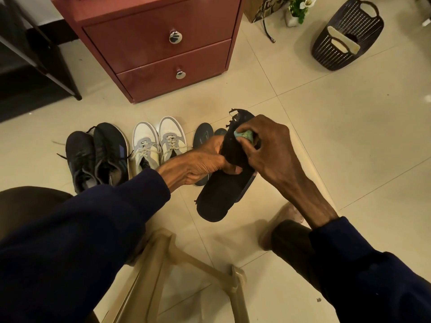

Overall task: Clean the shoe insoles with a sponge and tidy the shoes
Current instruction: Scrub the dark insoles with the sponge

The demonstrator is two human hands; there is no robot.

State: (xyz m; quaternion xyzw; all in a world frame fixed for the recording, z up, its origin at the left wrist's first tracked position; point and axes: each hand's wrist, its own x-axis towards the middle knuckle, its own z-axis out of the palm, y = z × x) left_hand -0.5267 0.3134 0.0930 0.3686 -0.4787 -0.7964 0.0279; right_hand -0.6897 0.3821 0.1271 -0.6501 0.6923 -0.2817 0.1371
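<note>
insole [219, 197]: black, long axis running near-to-far, frayed end pointing away
left hand [203, 164]: grips insole mid-length
right hand [268, 145]: pinches sponge [245, 135] against insole

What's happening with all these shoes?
Someone is cleaning a black insole. The left hand holds it up, and the right hand rubs a sponge on it. A black pair and a white pair of shoes stand on the floor by the drawers, with two more insoles beside them.
</note>
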